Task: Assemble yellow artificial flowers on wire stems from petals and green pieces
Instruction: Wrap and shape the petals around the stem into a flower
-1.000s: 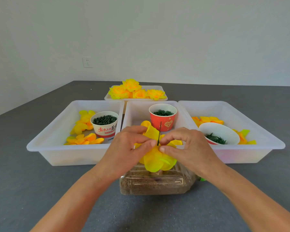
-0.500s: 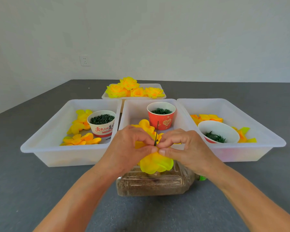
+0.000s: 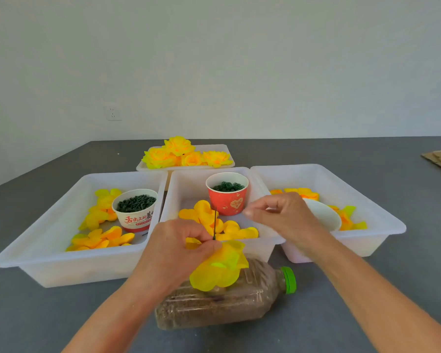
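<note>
Two hands, left hand pinching flower, right hand curled, apparently empty, over middle tray rim

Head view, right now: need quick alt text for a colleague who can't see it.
The left hand holds a half-built yellow flower on its wire stem above a lying plastic bottle. The right hand hovers, fingers curled, beside the red cup of green pieces in the middle tray.

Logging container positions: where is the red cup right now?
Head view: the red cup stands at the back of the middle tray, just beyond the right hand.
</note>
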